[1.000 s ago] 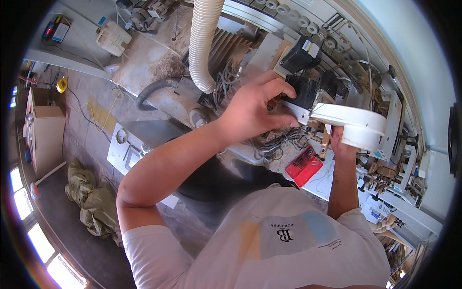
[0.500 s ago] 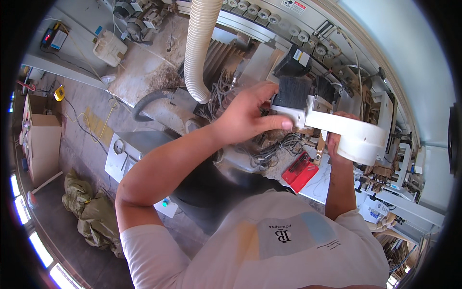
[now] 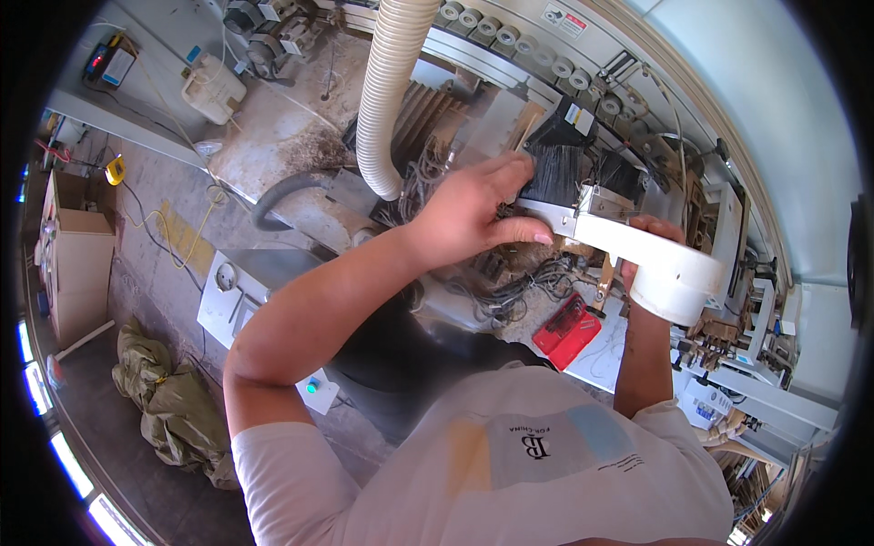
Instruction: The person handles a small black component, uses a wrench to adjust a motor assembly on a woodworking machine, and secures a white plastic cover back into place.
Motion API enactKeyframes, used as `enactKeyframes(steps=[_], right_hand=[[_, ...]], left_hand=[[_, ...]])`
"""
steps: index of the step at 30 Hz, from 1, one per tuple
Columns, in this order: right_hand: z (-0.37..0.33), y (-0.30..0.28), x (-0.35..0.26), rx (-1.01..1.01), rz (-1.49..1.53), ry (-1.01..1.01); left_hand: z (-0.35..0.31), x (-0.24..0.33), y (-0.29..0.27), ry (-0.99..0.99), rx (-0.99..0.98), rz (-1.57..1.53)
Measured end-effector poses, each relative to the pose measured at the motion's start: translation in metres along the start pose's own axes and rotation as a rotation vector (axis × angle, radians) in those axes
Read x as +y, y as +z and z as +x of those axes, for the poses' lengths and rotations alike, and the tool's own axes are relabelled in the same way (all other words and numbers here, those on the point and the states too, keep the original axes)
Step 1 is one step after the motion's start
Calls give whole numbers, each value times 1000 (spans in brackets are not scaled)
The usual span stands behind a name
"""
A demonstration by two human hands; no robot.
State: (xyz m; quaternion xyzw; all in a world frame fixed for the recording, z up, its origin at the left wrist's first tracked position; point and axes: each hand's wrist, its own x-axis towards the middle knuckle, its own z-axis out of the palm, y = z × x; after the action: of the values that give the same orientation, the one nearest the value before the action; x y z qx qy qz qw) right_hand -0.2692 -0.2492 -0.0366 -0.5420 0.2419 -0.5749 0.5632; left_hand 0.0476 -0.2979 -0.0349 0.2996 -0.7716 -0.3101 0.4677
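Both my hands are on a white dust hood [image 3: 674, 273] with a round collar at its right end and black brush bristles [image 3: 555, 173] at its far-left side. My left hand [image 3: 473, 202] grips the brush end, its thumb along the metal edge below the bristles and its fingers at their left side. From behind the collar, my right hand [image 3: 657, 227] holds the hood; its fingers are partly hidden. A second tuft of black bristles [image 3: 619, 173] shows beyond a small metal bracket [image 3: 596, 200].
A ribbed cream hose [image 3: 387, 100] hangs just beyond my left hand. Under the hood lie tangled dark cables [image 3: 519, 296] and an open red tool case [image 3: 569, 329]. Dusty machinery with a row of rollers [image 3: 528, 41] stands behind. Green-brown sacks [image 3: 173, 400] lie on the floor at left.
The collar end of the hood has dipped slightly. The bristles by my left hand look more spread apart. Both hands keep their hold, and the whole view has shifted a little.
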Motion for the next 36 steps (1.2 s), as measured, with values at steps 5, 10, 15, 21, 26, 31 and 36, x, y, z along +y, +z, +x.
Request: enactKeyframes(steps=[5,10,15,21,26,31,36], right_hand=[[-6,23,-18,95,-215,-14],[-1,41,-19,0,-247,-74],[-3,50,-17,23,-508,-179],[-6,48,-15,22,-527,-173],[6,44,-11,-49,-658,-236],[13,55,-4,-141,-724,-255],[25,62,6,-242,-750,-232]], left_hand=[[9,13,-8,264,175,252],[6,32,-2,277,150,203],[5,22,-4,324,118,139],[6,25,-8,384,91,148],[6,26,-4,228,108,212],[8,45,-5,284,69,290],[-1,38,-12,248,-95,266]])
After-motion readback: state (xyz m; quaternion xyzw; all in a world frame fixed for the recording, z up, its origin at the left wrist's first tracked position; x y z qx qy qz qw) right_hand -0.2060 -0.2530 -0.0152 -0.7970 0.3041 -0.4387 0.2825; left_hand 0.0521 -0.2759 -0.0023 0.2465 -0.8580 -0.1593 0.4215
